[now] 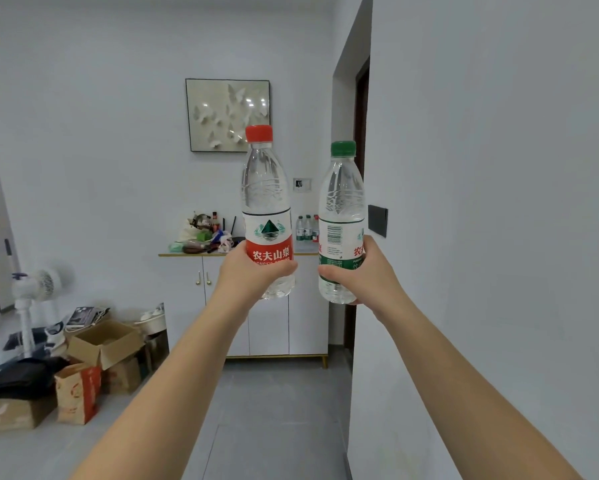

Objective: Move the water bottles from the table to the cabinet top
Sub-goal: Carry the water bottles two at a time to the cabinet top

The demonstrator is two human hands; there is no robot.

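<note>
My left hand [248, 275] grips a clear water bottle with a red cap and red label [265, 202], held upright at arm's length. My right hand [364, 273] grips a second clear bottle with a green cap and green label [341, 206], also upright. Both bottles are in the air in front of a white cabinet [267, 327] against the far wall. On the cabinet top [187, 254], seen between the two held bottles, stand a few more water bottles [306, 228].
A pile of bags and small items [204, 235] covers the cabinet top's left half. Cardboard boxes [104, 342], paper bags [78, 389] and a white fan [36, 289] crowd the floor at left. A white wall [481, 237] with a dark switch plate [377, 220] runs along the right. Grey tiled floor leads to the cabinet.
</note>
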